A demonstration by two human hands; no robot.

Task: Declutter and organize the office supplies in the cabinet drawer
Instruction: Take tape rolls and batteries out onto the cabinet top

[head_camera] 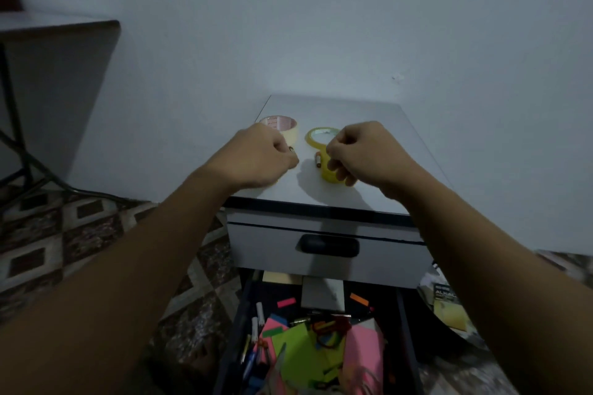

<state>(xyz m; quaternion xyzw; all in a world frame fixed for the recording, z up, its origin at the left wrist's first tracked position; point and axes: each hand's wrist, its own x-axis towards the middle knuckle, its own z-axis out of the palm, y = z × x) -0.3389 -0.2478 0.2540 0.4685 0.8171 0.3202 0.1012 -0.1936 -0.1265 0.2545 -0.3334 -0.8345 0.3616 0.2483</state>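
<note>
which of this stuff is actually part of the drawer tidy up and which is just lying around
Part of the job: open drawer with its sticky notes and pens; cream tape roll and yellow tape roll on the cabinet top; yellow item the right hand grips.

Just lying about: side table at left; printed packet right of the drawer.

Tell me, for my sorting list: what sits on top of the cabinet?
A cream tape roll, a yellow tape roll and a small orange cylinder. The right hand half covers another yellow object; anything beneath the left hand is hidden.
</note>
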